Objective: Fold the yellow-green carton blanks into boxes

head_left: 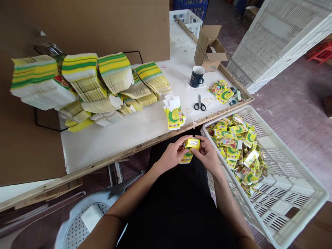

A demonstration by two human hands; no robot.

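Observation:
Between my two hands, just off the table's front edge, is a small yellow-green carton [190,148] with a barcode on its upper face. My left hand [173,152] grips its left side, thumb on the front. My right hand [209,155] pinches the right side, thumb near the barcode. On the table [145,122], close above my hands, lie a few flat cartons [173,116]. To the right, a white plastic basket [287,148] holds a heap of yellow-green packets and cartons [233,141].
Stacked bundles of flat cartons [111,76] fill the table's left. Toward the right stand a dark mug [197,76], scissors [199,103], packets [221,91] and an open cardboard box [210,52]. Tall white crates [275,38] rise behind. A grey plastic stool [68,221] is at lower left.

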